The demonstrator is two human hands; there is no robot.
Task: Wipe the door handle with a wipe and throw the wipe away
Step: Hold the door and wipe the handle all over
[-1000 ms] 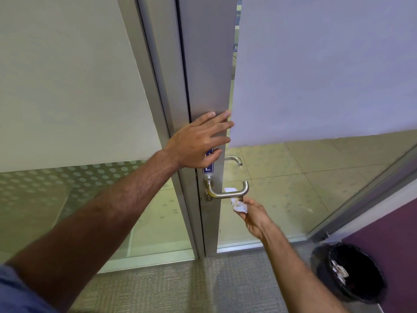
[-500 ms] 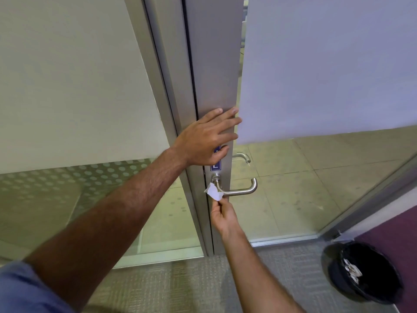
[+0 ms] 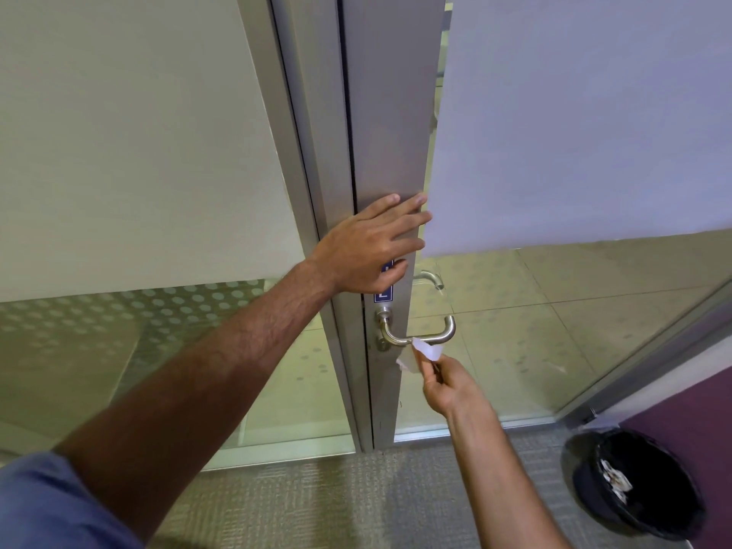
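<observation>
Frosted glass (image 3: 574,112) hides beyond; right hand (image 3: 451,390) presses wipe (image 3: 426,352) under handle (image 3: 420,336).

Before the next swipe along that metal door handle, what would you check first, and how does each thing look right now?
1. Crumpled white wipe pinched in the right hand: ok.
2. Wipe touching the underside of the silver lever door handle: ok.
3. Left hand flat on the grey metal door edge, steadying it: ok.
4. Whole handle wiped, including the far bend: cannot tell.
5. Black round waste bin on the floor to the right, open and holding scraps: ok.
</observation>
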